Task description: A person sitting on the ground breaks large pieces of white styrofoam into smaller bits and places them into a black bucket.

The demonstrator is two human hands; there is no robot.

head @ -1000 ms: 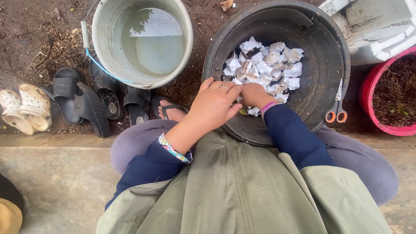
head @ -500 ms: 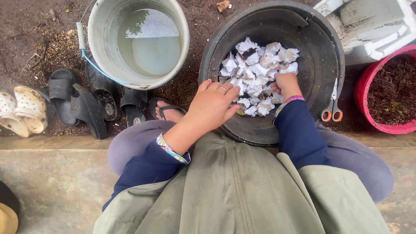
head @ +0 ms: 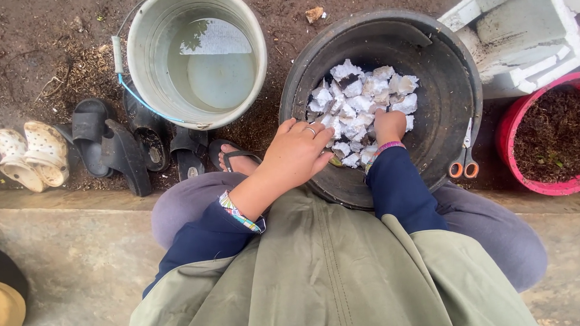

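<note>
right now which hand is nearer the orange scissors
Right. The right hand is inside the black tub on the white chunks, left of the scissors; the left hand sits farther left at the rim.

Single head-worn view, looking steeply down over the wearer's lap, close above the black basin [head: 452,77], grey water bucket [head: 144,71] left of the basin, red tub [head: 512,148] cropped at its right.

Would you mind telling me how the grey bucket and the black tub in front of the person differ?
The grey bucket holds water; the black tub holds white broken chunks. The bucket stands untouched, while the left hand rests on the tub's rim and the right hand is among the chunks. Orange-handled scissors lie in the tub only. Both are round and open-topped.
</note>
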